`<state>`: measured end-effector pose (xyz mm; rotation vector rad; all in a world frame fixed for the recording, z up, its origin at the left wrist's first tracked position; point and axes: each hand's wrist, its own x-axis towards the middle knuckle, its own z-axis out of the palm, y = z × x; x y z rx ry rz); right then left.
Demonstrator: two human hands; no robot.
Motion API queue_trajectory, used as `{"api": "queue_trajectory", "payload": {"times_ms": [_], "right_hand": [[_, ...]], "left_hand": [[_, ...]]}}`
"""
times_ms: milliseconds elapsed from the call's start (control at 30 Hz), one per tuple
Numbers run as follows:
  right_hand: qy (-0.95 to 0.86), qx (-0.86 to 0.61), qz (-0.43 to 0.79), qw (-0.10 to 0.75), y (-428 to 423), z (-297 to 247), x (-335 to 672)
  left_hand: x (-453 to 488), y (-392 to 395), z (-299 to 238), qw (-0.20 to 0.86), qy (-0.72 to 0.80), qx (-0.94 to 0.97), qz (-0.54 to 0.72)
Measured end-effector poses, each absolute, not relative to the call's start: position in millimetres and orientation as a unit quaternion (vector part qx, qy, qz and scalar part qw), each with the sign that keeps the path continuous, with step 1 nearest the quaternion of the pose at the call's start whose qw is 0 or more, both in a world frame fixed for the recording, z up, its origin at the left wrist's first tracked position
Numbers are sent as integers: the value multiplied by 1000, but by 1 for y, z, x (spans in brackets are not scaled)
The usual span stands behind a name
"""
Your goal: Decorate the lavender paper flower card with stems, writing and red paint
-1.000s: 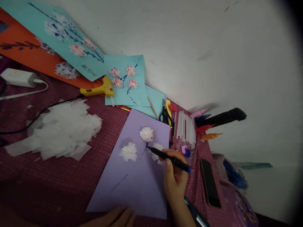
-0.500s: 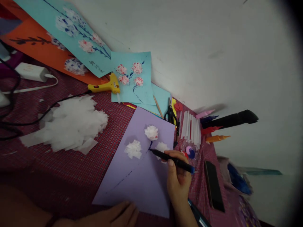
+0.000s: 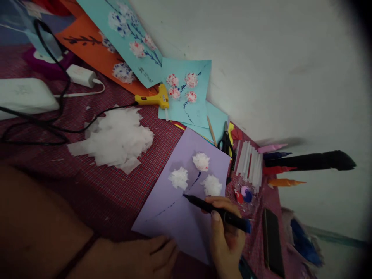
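My right hand (image 3: 228, 236) is closed round a black marker (image 3: 215, 211) with a blue end. Its tip touches a lilac sheet of paper (image 3: 162, 221) on a dark line, between the white paper flowers. Three of these ruffled flowers sit on the sheet: the left flower (image 3: 178, 178), the top flower (image 3: 201, 161) with a small red spot, and the right flower (image 3: 212, 185). A dashed line runs down to the sheet's lower left. My left hand (image 3: 157, 254) lies flat, fingers stretched out, over the sheet's lower edge.
White paper pieces (image 3: 120, 135) are piled at left, near a yellow glue gun (image 3: 152, 99). Behind stand a blue card (image 3: 186, 110) and an orange card (image 3: 87, 50). To the right are scissors (image 3: 225, 143), glue sticks (image 3: 249, 164), a paint palette (image 3: 247, 193) and a phone (image 3: 273, 242).
The marker tip has moved down along the line, and the upper stroke below the top flower is now longer and darker. The whole view has shifted, moving the scene rightward.
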<state>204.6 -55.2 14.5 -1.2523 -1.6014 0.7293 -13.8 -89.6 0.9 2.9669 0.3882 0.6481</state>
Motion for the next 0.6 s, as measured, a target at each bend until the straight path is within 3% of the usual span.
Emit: {"api": "queue_trajectory", "payload": {"times_ms": [233, 600], "right_hand": [[-682, -478, 326, 447, -64, 19, 193], [-677, -440, 451, 381, -82, 10, 189]], "left_hand": [[-20, -95, -3, 49, 110, 981, 151], [-21, -100, -5, 140, 154, 944, 255]]}}
